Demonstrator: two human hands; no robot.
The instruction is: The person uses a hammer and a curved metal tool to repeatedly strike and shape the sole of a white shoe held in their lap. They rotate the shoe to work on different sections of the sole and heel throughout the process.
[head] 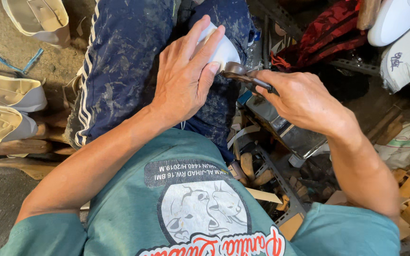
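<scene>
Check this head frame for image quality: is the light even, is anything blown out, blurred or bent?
Head view: soft, even daylight with no hard shadows; the left hand and right hand are sharp, as is the metal tool. The white shoe piece under the fingers reads bright, near clipping. The white shoes at the top right look stretched by the wide lens. The clutter below the right hand sits dark.

There is little of that kind here. The person's teal shirt carries a dark grey label patch (186,173) with pale lettering across the chest, a rounded strip lying just above a round grey-and-white emblem (204,213) ringed in dark; below it runs red script edged in white (224,246), cut off by the bottom edge. At the far right, a white shoe (406,59) bears a small dark mark (396,60) on its side.
</scene>
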